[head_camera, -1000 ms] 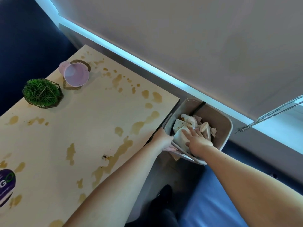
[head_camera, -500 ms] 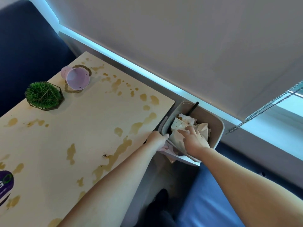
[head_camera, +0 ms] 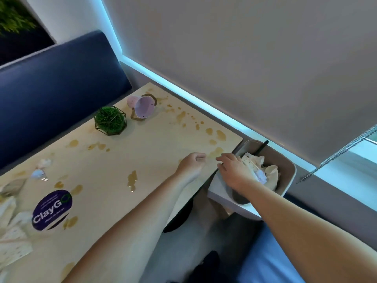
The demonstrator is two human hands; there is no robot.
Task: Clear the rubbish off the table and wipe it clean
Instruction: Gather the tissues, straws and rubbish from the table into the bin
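Note:
The pale wooden table [head_camera: 114,172] is spattered with brown stains. A pink cup [head_camera: 142,107] lies tipped on its side at the far end. Crumpled wrappers [head_camera: 40,169] and white napkins [head_camera: 14,240] lie at the left edge. A grey bin [head_camera: 286,181] stands off the table's right end, filled with paper rubbish [head_camera: 255,166] and a black straw [head_camera: 262,147]. My left hand [head_camera: 191,164] hovers over the table's right end, fingers curled, holding nothing. My right hand [head_camera: 232,171] is at the bin's near rim, beside the rubbish, fingers loosely bent.
A small green plant in a wire frame [head_camera: 110,120] stands near the pink cup. A purple ClayGo sticker [head_camera: 52,210] is on the tabletop. A dark blue bench back [head_camera: 51,88] runs behind the table, and a blue seat [head_camera: 265,262] lies below right.
My left hand let go of the bin's rim and moved onto the table. My right hand lifted off the rubbish toward the rim. The view swung left, showing wrappers and napkins.

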